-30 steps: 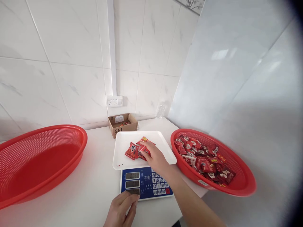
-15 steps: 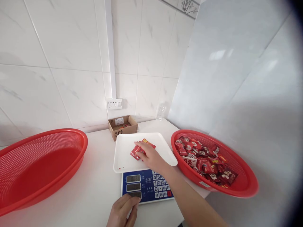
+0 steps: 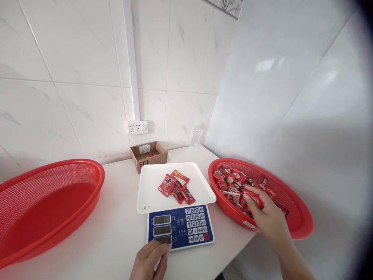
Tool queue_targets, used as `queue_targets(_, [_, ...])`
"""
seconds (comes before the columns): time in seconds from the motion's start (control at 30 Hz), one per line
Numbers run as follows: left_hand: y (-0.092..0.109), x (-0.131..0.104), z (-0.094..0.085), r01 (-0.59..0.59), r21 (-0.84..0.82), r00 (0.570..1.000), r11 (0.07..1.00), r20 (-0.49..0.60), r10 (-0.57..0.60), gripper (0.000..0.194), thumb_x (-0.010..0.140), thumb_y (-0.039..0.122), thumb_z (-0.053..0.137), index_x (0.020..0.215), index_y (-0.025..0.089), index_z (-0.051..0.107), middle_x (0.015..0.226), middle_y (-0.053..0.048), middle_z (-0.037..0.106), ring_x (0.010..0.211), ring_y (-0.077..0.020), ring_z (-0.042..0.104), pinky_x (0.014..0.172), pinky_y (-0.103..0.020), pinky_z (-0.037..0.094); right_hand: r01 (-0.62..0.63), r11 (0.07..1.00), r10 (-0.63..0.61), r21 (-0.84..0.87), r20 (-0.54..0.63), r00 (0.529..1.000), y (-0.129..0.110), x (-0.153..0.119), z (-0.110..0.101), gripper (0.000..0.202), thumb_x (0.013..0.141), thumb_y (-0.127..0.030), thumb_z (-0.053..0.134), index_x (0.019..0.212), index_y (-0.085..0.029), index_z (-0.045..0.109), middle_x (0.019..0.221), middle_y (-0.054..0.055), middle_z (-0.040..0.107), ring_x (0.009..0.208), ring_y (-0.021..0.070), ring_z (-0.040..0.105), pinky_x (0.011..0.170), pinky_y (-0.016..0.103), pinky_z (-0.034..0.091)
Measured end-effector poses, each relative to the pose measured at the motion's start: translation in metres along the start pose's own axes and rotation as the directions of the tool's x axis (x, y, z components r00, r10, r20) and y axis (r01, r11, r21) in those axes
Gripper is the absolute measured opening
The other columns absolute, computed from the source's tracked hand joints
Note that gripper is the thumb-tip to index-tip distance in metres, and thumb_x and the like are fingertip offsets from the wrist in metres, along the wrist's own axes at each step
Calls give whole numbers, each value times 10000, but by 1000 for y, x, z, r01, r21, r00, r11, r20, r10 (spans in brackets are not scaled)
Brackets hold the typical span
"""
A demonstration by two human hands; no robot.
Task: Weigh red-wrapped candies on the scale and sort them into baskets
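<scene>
My right hand [image 3: 271,217] is over the right red basket [image 3: 303,227], its thumb and fingers closed around a red snack packet [image 3: 255,198]. Below and around it lie many red and dark wrapped snack packets [image 3: 233,179]. My left hand [image 3: 149,259] rests at the lower left corner of the blue scale [image 3: 182,229], beside its bottom display. Its fingers are curled together, and whether anything is in them is hidden. On the scale's white tray [image 3: 201,190] several red snack packets [image 3: 176,186] overlap in a small pile.
Another red basket [image 3: 99,171] stands at the left of the white table [image 3: 122,217]. A small cardboard box [image 3: 150,155] with packets inside sits behind the scale. A clear plastic bottle [image 3: 196,136] stands at the back corner. Tiled wall and a grey panel enclose the table.
My right hand has left the packets on the scale tray and moved right into the basket, where it grips a packet. My left hand has stayed by the scale.
</scene>
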State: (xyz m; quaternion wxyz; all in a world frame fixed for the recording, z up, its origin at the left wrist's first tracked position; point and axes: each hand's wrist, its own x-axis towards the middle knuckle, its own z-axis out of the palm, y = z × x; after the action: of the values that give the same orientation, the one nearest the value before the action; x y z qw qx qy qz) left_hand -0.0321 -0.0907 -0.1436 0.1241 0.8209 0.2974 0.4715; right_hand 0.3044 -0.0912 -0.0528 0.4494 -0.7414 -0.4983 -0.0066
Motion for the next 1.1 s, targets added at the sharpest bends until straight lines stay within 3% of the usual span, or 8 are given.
queue_targets(0.13, [4,6,-1,-31,40,999,999,-34,33,234,855,99,490,1036,229,558,782,-44,687,664,-141,668,591,-195,550,38,989,-18,-144,143,990,27,-3,-1,361,808,-457,454,1047,-254,633,1049,58,699,954,267,649,771,404,523])
queue_targets(0.23, [12,23,-4,-31,137,997,990,-65,40,270,869,161,499,1128,223,545,941,-85,689,849,-178,673,708,-252,574,25,980,9,-198,168,986,32,-8,4,415,826,-481,410,1117,-259,605,1127,46,678,1010,261,636,747,384,527])
queue_targets(0.33, [21,55,-7,-2,288,997,958,79,-21,269,890,237,496,1150,210,560,1096,-104,668,1036,-219,622,846,-347,559,19,972,25,-234,180,983,29,-12,6,435,841,-496,379,1153,-269,581,1180,36,658,1004,251,641,702,361,529])
queue_targets(0.43, [21,94,-5,-13,383,954,924,280,-103,286,915,292,453,1152,192,579,1182,-94,652,1200,-261,522,952,-450,500,56,965,-9,-257,179,984,29,-15,4,436,860,-493,355,1176,-281,569,1186,31,656,923,246,670,641,353,528])
queue_targets(0.63, [-1,140,12,-4,474,899,880,387,-205,435,881,433,496,1266,232,518,1318,-89,566,1309,-311,400,1037,-526,382,169,956,-122,-240,201,972,34,-18,0,425,860,-478,374,1163,-291,605,1165,41,669,920,252,677,555,330,530])
queue_targets(0.8, [-6,143,12,-23,498,858,867,456,-239,454,875,463,492,1274,247,511,1266,-82,607,1263,-301,460,1039,-509,367,257,935,-196,-245,245,949,39,-20,-2,439,883,-461,342,1206,-289,585,1151,36,676,958,250,669,563,322,547])
queue_targets(1.1, [3,129,-15,-16,521,815,853,501,-291,418,928,433,387,1316,294,454,1322,-66,546,1236,-241,481,996,-423,430,420,875,-369,-241,230,900,54,-24,0,446,905,-467,315,1175,-252,598,1065,42,704,880,239,689,522,295,543])
